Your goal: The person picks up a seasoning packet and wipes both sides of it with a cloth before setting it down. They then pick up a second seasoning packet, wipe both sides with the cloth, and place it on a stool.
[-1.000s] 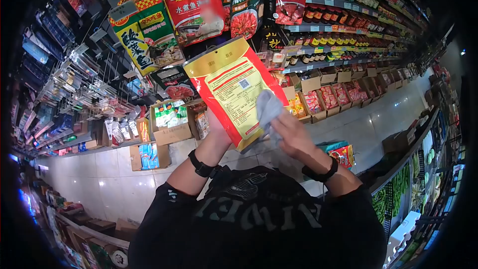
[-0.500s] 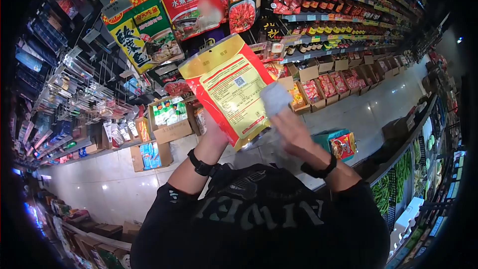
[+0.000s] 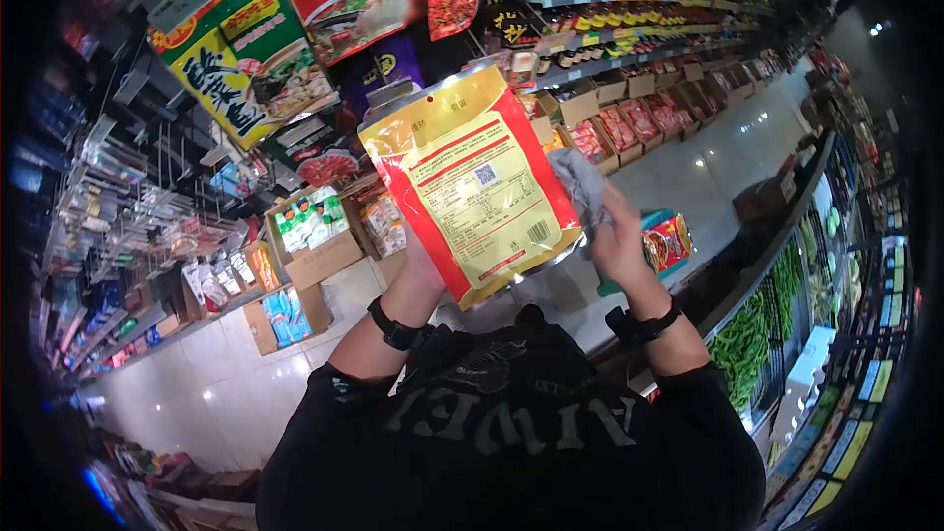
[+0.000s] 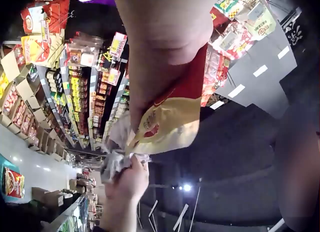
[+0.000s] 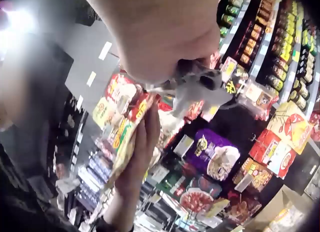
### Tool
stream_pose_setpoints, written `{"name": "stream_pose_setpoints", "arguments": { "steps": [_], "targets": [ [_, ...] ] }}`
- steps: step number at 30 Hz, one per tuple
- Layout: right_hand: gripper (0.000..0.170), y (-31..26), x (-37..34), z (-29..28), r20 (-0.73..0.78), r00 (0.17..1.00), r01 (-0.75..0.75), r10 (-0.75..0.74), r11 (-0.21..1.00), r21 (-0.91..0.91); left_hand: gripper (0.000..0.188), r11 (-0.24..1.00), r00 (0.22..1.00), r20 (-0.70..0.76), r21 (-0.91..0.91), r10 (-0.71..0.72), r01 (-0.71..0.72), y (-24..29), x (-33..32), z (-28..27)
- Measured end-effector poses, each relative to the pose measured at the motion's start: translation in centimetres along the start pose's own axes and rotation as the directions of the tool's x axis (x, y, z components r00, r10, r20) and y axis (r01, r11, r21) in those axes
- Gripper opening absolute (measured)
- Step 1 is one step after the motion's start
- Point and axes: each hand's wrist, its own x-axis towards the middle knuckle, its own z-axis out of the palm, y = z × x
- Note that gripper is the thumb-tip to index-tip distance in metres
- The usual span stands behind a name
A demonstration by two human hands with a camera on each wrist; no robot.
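A flat red-and-gold food packet (image 3: 477,192) faces me with its printed side, showing a square code and a barcode. My left hand (image 3: 425,267) grips it at the lower left edge, most of the fingers hidden behind it. In the right wrist view, that left hand (image 5: 142,149) shows behind the packet (image 5: 125,144). My right hand (image 3: 619,236) holds a crumpled grey cloth (image 3: 578,182) at the packet's right edge. Seen from the left wrist, the bunched cloth (image 4: 115,164) overlaps the packet's gold end (image 4: 172,124), with the right hand (image 4: 131,184) around it.
Hanging packets, among them a green-and-yellow one (image 3: 246,59) and a red one (image 3: 339,0), fill the rack ahead. Cardboard boxes (image 3: 324,261) line the floor beneath. Jar shelves (image 3: 629,20) run to the right. A teal-and-red pack (image 3: 667,241) lies beyond my right wrist.
My right hand has moved the cloth from the packet's lower right face outward to its right edge. The left hand keeps its grip. The rack has shifted up and left in view.
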Motion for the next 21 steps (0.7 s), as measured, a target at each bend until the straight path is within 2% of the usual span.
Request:
{"name": "stream_pose_setpoints", "arguments": {
  "steps": [1, 3, 4, 5, 7, 8, 9, 10, 11, 12, 13, 14, 16, 17, 18, 19, 21],
  "targets": [
    [0.049, 0.3, -0.3, -1.0, -0.084, 0.984, -0.148, 0.157, 0.983, 0.111, 0.079, 1.0, 1.0, 0.018, -0.012, -0.02, 0.02, -0.1, 0.1, -0.4],
    [0.046, 0.3, -1.2, -2.8, -0.208, 0.859, -0.378, 0.469, 0.853, 0.361, 0.08, 0.991, 0.995, 0.06, -0.103, -0.077, 0.083, -0.7, 0.7, -0.7],
    [0.039, 0.9, -1.5, -2.7, -0.297, 0.844, -0.249, 0.446, 0.817, 0.521, 0.079, 0.982, 0.987, 0.1, -0.129, -0.124, 0.137, -1.1, 1.1, -0.7],
    [0.04, 1.2, -2.3, -2.3, -0.249, 0.874, -0.304, 0.418, 0.869, 0.391, 0.079, 0.97, 0.975, 0.143, -0.152, -0.168, 0.189, -1.6, 1.7, -0.5],
    [0.044, 0.6, -4.8, -0.8, -0.133, 0.911, -0.378, 0.39, 0.92, 0.106, 0.077, 0.978, 0.972, 0.112, 0.053, -0.207, 0.202, -3.4, 3.2, -2.4],
    [0.055, -2.2, -4.2, 0.1, 0.032, 0.908, -0.417, 0.418, 0.894, 0.163, 0.075, 0.97, 0.996, 0.048, 0.232, -0.081, 0.068, -5.6, 4.2, -1.8],
    [0.068, -4.7, -3.2, 1.1, 0.199, 0.885, -0.458, 0.42, 0.863, 0.214, 0.073, 0.909, 0.998, 0.014, 0.411, 0.061, -0.061, -7.9, 5.2, -0.9],
    [0.08, -4.5, -3.3, 1.8, 0.217, 0.902, -0.426, 0.373, 0.85, 0.31, 0.064, 0.928, 0.985, -0.171, 0.368, 0.005, 0.059, -9.3, 5.7, 0.6],
    [0.092, -3.9, -3.4, 2.1, 0.23, 0.918, -0.392, 0.322, 0.827, 0.404, 0.059, 0.891, 0.986, -0.152, 0.454, 0.064, 0.012, -11.0, 6.8, 1.0],
    [0.1, -3.4, -3.4, 2.1, 0.246, 0.91, -0.408, 0.333, 0.624, 0.667, 0.056, 0.843, 0.984, -0.132, 0.536, 0.123, -0.033, -12.7, 8.0, 1.5],
    [0.083, -2.4, -4.3, 1.5, 0.173, 0.922, -0.372, 0.348, 0.661, 0.652, 0.06, 0.802, 0.99, -0.007, 0.587, 0.143, -0.112, -13.7, 8.1, 2.0],
    [0.07, -1.9, -4.6, 0.0, 0.197, 0.835, -0.504, 0.513, 0.574, 0.645, 0.069, 0.779, 0.993, -0.04, 0.624, 0.115, -0.065, -14.4, 8.8, 2.3],
    [0.037, 2.7, -7.0, -0.8, 0.005, 0.865, -0.368, 0.502, 0.628, 0.686, 0.07, 0.537, 1.0, -0.004, 0.844, 0.012, -0.003, -15.7, 10.2, 0.3],
    [0.035, 2.8, -6.7, -3.4, 0.022, 0.838, -0.421, 0.545, 0.62, 0.662, 0.071, 0.389, 0.999, 0.005, 0.921, -0.047, 0.014, -16.4, 11.0, -0.7],
    [0.035, 4.2, -7.6, -4.9, 0.052, 0.8, -0.414, 0.598, 0.487, 0.769, 0.068, -0.028, 0.994, 0.101, 0.994, -0.035, -0.102, -16.9, 11.4, -1.1],
    [0.035, 5.7, -8.4, -6.4, 0.088, 0.765, -0.384, 0.639, 0.342, 0.858, 0.066, -0.12, 0.993, 0.12, 0.985, -0.015, -0.121, -17.1, 12.0, -1.4],
    [0.035, 7.9, -10.1, -9.6, 0.087, 0.716, -0.391, 0.693, 0.294, 0.872, 0.062, -0.305, 0.986, 0.167, 0.94, 0.025, -0.152, -17.5, 13.9, -1.2]
  ]
}}
